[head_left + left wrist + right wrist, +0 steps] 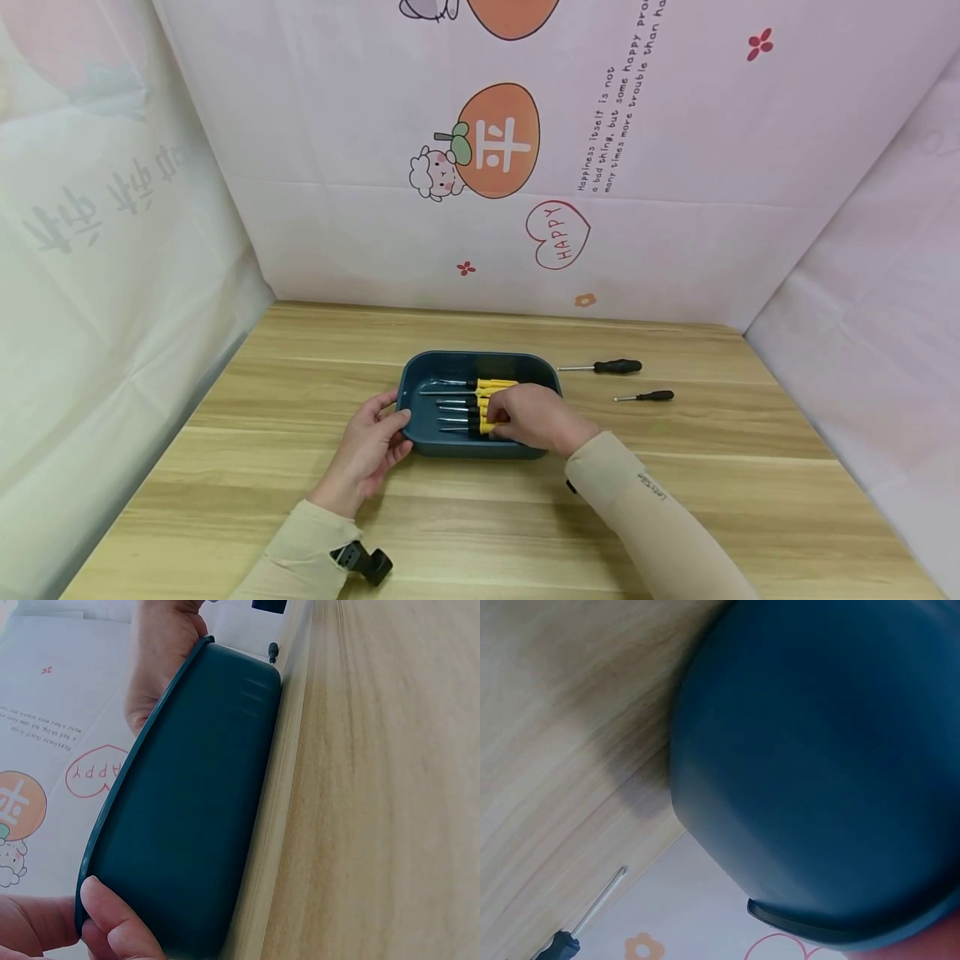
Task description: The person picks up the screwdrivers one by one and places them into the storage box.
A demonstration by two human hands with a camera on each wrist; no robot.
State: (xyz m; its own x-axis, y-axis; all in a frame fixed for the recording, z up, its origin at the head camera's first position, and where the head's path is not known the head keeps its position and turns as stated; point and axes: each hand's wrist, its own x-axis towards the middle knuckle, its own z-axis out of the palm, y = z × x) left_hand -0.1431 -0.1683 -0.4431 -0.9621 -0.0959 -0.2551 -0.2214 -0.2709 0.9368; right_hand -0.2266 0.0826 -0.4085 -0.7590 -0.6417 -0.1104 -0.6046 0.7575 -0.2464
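A dark teal tray (472, 450) sits on the wooden table. Inside it, several screwdrivers (495, 384) with yellow and black handles lie side by side, shafts pointing left. My left hand (367, 446) grips the tray's left end, thumb over the rim and fingers against the outer wall; the left wrist view shows this hold on the tray (180, 802) up close. Over the right part of the tray, my right hand (536, 417) reaches in, its curled fingers at the handle of the nearest screwdriver. Its palm hides the handle ends, and the tray wall (817, 765) blocks its fingers in the right wrist view.
Right of the tray lie two black-handled screwdrivers, a larger one (618, 367) toward the back and a smaller one (656, 396) in front. A printed cloth (360, 208) hangs behind the table, with more cloth on both sides.
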